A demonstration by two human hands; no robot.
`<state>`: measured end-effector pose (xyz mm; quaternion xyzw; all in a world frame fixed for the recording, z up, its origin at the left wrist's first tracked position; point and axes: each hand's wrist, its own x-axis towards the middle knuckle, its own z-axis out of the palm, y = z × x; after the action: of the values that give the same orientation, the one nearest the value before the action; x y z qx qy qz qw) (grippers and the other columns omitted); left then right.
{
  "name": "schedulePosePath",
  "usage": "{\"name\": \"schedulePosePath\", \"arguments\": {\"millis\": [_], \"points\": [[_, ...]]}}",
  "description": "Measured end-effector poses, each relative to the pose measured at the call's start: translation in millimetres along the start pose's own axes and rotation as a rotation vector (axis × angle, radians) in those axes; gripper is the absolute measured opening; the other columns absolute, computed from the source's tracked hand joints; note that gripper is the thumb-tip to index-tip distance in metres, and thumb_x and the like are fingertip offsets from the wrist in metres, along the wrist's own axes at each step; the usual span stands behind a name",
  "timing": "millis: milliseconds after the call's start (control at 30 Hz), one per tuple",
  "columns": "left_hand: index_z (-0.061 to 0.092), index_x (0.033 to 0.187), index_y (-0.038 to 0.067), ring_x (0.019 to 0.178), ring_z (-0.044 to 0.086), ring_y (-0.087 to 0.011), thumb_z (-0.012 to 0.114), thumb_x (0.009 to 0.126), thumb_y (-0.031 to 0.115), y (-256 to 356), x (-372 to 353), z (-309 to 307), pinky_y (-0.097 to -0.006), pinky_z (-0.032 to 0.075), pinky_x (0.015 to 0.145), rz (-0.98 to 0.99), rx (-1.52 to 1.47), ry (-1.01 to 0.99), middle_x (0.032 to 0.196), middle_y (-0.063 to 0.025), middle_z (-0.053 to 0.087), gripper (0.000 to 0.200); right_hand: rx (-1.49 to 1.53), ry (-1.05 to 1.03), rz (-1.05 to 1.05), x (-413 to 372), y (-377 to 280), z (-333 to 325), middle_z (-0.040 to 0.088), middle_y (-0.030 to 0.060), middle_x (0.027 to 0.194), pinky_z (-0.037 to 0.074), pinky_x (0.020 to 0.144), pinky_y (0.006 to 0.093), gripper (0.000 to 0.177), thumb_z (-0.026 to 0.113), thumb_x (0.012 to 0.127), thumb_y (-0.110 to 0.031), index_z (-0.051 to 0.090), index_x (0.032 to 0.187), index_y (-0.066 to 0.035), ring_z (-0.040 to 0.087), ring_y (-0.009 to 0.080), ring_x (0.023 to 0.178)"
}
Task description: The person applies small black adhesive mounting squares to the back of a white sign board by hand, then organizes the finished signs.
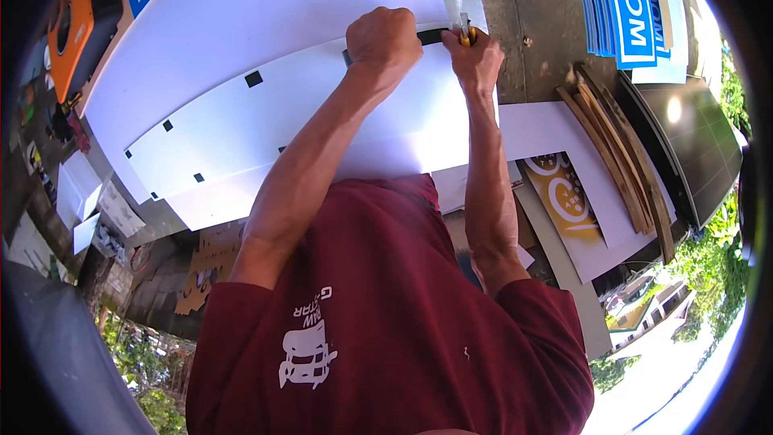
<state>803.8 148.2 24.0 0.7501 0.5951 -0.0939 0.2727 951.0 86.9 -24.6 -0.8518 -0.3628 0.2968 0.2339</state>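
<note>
Pressing down with my left hand point(385, 36), curled to a fist over a narrow black straight strip point(433, 35) lying on the large white flat sheet point(241, 113) on the tabletop. Right hand point(475, 58) is closed around a small yellow-handled cutter knife point(465, 34), blade end touching the sheet just beside the strip.

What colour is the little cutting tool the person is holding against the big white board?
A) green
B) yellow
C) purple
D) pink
B: the small cutter knife gripped in the right hand shows a yellow handle where it meets the large flat white board.
</note>
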Motion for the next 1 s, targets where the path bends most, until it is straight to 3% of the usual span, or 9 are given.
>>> {"name": "schedulePosePath", "arguments": {"millis": [467, 1000], "points": [[0.076, 0.082, 0.008, 0.073, 0.072, -0.0294, 0.072, 0.085, 0.028, 2, 3, -7, -0.0410, 0.057, 0.066, -0.017, 0.042, -0.047, 0.074, -0.0110, 0.073, 0.020, -0.027, 0.034, -0.018, 2, 7, 9, 0.070, 0.0094, 0.067, 0.054, 0.065, 0.0369, 0.030, 0.080, 0.078, -0.032, 0.076, 0.086, -0.003, 0.065, 0.0178, 0.059], [0.077, 0.083, 0.007, 0.072, 0.072, -0.0302, 0.073, 0.085, 0.028, 3, 4, -8, -0.0415, 0.058, 0.066, -0.008, 0.047, -0.049, 0.074, -0.0121, 0.073, 0.021, -0.108, 0.055, -0.040, 2, 6, 12, 0.073, 0.0151, 0.074, 0.056, 0.072, 0.0416, 0.033, 0.078, 0.081, -0.035, 0.075, 0.088, -0.003, 0.071, 0.0279, 0.067]]}}
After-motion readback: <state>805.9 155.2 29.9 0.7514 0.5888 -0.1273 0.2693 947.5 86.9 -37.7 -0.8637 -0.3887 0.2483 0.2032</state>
